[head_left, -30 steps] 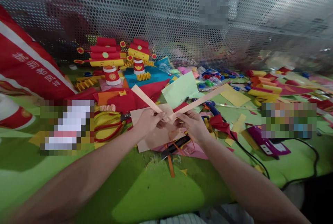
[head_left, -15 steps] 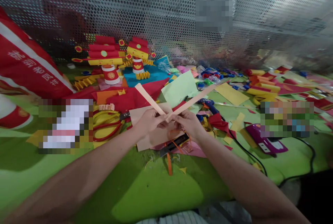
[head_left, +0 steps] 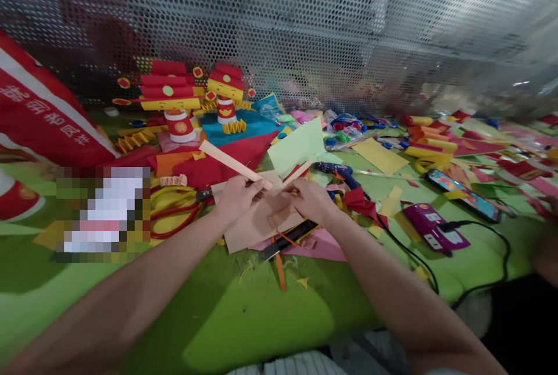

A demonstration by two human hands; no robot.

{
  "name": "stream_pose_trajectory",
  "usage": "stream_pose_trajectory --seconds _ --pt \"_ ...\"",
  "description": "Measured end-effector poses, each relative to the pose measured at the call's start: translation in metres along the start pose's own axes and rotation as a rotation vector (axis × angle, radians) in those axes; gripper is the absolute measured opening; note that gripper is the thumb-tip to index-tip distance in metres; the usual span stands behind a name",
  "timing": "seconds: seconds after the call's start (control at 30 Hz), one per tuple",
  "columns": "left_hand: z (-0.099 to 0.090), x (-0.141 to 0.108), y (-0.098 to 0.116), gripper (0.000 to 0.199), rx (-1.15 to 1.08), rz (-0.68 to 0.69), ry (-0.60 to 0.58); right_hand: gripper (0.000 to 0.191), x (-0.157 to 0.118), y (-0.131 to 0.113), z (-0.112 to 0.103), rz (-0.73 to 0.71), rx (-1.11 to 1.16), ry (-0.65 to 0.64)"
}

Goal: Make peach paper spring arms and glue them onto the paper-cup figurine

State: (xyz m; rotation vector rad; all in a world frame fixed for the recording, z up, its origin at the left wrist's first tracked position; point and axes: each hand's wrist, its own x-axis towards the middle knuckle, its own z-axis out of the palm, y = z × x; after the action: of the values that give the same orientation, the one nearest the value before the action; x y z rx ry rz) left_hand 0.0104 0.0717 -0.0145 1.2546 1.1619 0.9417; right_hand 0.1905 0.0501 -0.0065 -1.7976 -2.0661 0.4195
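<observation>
My left hand [head_left: 238, 199] pinches a pale peach paper strip [head_left: 229, 161], which slants up to the left past the fingers. In the closed fingers of my right hand [head_left: 313, 199] is a second pale paper strip [head_left: 299, 171], angled up to the right. A small gap parts the two hands, and the strips' inner ends lie close together; whether they touch I cannot tell. Below them lie a peach paper sheet [head_left: 244, 229], a box cutter [head_left: 290, 239] and an orange paper strip [head_left: 280, 272]. Yellow-and-red-handled scissors [head_left: 174, 212] rest left of my left hand.
Red-and-yellow paper figures [head_left: 178, 122] on cups stand at the back left. A blue glue gun [head_left: 337, 171], a purple power strip [head_left: 436, 227] with a black cord and a phone [head_left: 464, 195] lie to the right. Perforated metal mesh [head_left: 279, 26] rises behind the green table [head_left: 253, 328].
My hands have moved slightly apart. The left strip now lies at a flatter slant, and the right one shows a shorter length beyond my fingers. The view has shifted a little right.
</observation>
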Motion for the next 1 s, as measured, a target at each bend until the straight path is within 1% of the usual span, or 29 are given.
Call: stream_pose_trajectory --seconds 0.1,0.17,0.2,0.33,0.37,0.4,0.5,0.53,0.6,0.63,0.7,0.77,0.8,0.87,1.0 --pt "0.000 0.002 -0.005 0.019 0.000 0.009 -0.022 0.016 0.000 0.003 0.002 -0.084 -0.148 0.168" --pt "0.000 0.004 -0.008 0.021 0.005 0.017 -0.024 0.018 0.000 0.002 0.005 -0.106 -0.197 0.214" --pt "-0.001 0.005 -0.010 0.020 0.009 0.021 -0.025 0.019 -0.001 0.001 0.007 -0.111 -0.218 0.205" --pt "0.000 0.005 -0.010 0.019 0.026 0.038 -0.031 0.019 -0.006 -0.007 0.007 -0.135 -0.229 0.055" --pt "0.000 0.004 -0.010 0.019 0.025 0.042 -0.027 0.019 -0.009 -0.007 0.004 -0.136 -0.207 0.055" --pt "0.000 0.003 -0.009 0.020 0.023 0.046 -0.020 0.019 -0.011 -0.006 0.000 -0.128 -0.181 0.086" --pt "0.000 0.000 -0.005 0.020 0.022 0.052 0.009 0.024 -0.014 0.004 -0.016 -0.086 -0.120 0.280" --pt "0.000 0.000 -0.004 0.020 0.025 0.053 0.017 0.025 -0.013 0.009 -0.021 -0.054 -0.113 0.320" --pt "-0.001 -0.001 -0.002 0.019 0.031 0.056 0.034 0.027 -0.009 0.016 -0.028 0.024 -0.148 0.334" --pt "-0.001 -0.001 -0.001 0.018 0.032 0.055 0.039 0.028 -0.006 0.018 -0.029 0.038 -0.193 0.307" --pt "-0.001 0.000 0.000 0.017 0.038 0.045 0.034 0.030 0.001 0.018 -0.029 0.045 -0.335 0.188" --pt "0.000 0.001 -0.001 0.015 0.048 0.019 0.012 0.031 0.007 0.012 -0.024 0.070 -0.478 0.062" --pt "0.000 0.003 -0.001 0.015 0.056 0.003 -0.001 0.032 0.010 0.008 -0.021 0.086 -0.520 0.026" --pt "0.001 0.005 -0.003 0.015 0.074 -0.030 -0.025 0.033 0.014 0.000 -0.014 0.099 -0.553 -0.007" --pt "-0.001 0.008 -0.004 0.013 0.106 -0.045 -0.046 0.034 0.020 -0.012 -0.001 0.035 -0.553 -0.065"
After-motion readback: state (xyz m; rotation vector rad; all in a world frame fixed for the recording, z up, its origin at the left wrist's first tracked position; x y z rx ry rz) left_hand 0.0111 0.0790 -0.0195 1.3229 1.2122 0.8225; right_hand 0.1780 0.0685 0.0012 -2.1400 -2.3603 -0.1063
